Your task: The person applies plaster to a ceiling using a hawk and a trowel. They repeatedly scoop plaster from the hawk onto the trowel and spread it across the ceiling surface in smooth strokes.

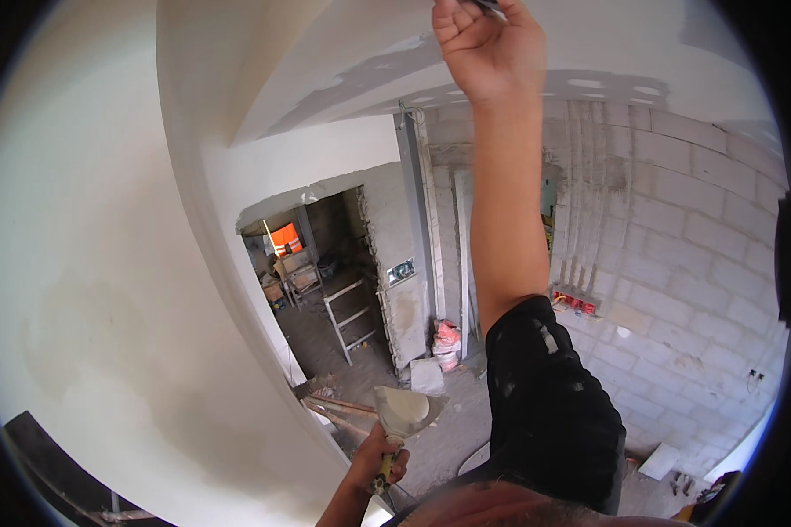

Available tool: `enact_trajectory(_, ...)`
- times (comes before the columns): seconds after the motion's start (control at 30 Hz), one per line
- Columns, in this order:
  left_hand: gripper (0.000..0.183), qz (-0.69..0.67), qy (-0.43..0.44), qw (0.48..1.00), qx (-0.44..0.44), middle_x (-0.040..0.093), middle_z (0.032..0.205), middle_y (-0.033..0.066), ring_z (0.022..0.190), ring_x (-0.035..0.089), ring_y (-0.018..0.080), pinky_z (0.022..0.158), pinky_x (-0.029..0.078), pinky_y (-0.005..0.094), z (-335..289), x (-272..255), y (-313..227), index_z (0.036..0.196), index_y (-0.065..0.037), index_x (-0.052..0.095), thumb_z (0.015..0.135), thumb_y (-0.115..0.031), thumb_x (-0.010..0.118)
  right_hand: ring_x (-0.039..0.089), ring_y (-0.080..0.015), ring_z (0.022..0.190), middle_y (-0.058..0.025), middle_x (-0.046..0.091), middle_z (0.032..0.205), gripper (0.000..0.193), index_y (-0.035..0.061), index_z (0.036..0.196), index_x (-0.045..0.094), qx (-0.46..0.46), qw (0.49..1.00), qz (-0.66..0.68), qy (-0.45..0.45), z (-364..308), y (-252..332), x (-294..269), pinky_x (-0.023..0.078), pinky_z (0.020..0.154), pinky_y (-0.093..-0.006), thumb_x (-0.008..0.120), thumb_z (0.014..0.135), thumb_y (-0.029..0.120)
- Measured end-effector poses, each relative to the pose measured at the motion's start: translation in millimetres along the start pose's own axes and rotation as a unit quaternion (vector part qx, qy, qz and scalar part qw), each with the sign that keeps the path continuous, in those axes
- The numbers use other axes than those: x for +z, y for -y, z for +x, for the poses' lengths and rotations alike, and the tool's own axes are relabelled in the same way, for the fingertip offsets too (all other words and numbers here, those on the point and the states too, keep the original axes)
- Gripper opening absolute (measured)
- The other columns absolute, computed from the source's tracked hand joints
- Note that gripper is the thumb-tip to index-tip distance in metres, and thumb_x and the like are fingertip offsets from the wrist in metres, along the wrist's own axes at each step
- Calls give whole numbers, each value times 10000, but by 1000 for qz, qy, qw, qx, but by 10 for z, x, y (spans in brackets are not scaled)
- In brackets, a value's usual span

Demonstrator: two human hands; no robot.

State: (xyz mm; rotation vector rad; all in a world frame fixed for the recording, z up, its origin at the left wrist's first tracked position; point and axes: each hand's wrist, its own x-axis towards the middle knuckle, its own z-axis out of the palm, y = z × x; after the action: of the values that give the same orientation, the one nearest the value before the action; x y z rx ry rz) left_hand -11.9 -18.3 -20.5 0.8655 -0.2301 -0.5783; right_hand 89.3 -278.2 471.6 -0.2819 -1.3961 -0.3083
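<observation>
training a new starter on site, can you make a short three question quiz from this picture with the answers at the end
1. Short answer: What tool does the left hand hold, and what lies on its blade?
2. True or false: The right hand is raised higher than the left hand.
3. Multiple choice: What colour are the wall boxes set in the block wall on the right?
A) Blue
B) Red
C) Green

Key:
1. A wide-bladed putty knife, with pale paste on the blade.
2. True; its fingertips are cut off by the picture's top edge.
3. B.
</observation>
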Motion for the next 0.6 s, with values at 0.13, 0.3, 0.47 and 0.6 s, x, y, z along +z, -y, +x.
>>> enact_trajectory(0.13,601,22,-23,999,-7,507,1244,148,514,454,175,362,379,294,-44,7,-49,1412,-150,322,837,-5,422,633,-375,1146,-254,651,1144,256,-97,1125,563,4,1000,7,0,-277,213,336,589,865,-409,447,978,77)
enact_trajectory(0.3,609,13,0,1000,13,498,1332,172,503,454,176,350,374,287,-86,-46,-148,1410,-148,331,827,1,422,611,-338,1203,-204,613,1297,327,-25,1260,502,37,997,-4,-62,-1056,385,380,532,950,-473,450,995,160)
enact_trajectory(0.47,600,-17,0,997,73,523,1273,172,472,451,169,329,378,287,-190,93,-375,1420,-102,315,833,-27,415,685,-302,1081,-138,678,1207,337,32,1287,531,53,956,-171,-234,-2280,436,208,582,851,-510,486,999,202)
enact_trajectory(0.6,619,95,-47,986,127,589,954,171,388,452,171,314,398,304,-122,464,-682,1446,-120,303,841,-38,409,703,-296,1037,-135,691,1176,325,29,1268,544,86,907,-243,-333,-2919,653,241,607,772,-486,483,998,200)
